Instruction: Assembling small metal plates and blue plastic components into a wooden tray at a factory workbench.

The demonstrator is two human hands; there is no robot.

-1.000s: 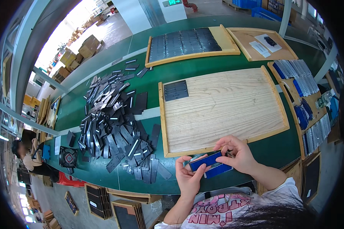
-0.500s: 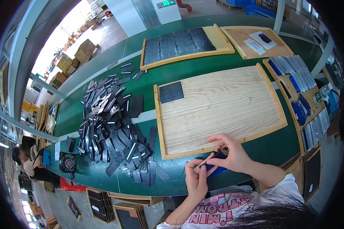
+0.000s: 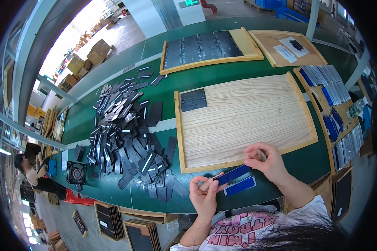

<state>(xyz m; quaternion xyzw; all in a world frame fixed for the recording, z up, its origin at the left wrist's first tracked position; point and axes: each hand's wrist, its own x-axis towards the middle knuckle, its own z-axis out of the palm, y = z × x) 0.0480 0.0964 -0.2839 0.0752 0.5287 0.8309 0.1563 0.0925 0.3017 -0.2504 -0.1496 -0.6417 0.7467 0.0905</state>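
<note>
Between thumb and fingers, my left hand (image 3: 204, 195) grips one end of a thin dark strip with a blue face (image 3: 232, 175). The strip slants up to the right, toward my right hand (image 3: 269, 164). My right fingers are closed in a pinch close to the strip's far end; what is between them is too small to make out. Just below, a bright blue strip piece with a pale edge (image 3: 240, 185) lies on the green table. Beyond my hands is a wood-grain board with raised edges (image 3: 247, 121), bearing a small block of dark strips (image 3: 193, 100) at its far left corner.
A heap of loose black strips (image 3: 125, 146) spreads over the table to the left, near a small black fan (image 3: 76, 172). A framed tray of dark strips (image 3: 203, 48) stands behind. On the right is a board with silver and blue strip bundles (image 3: 324, 81) and a bottle (image 3: 357, 108).
My hands have drawn apart, the right one moving up and right. The strip between them now shows its blue face, and the blue piece on the table is uncovered. The view has shifted slightly.
</note>
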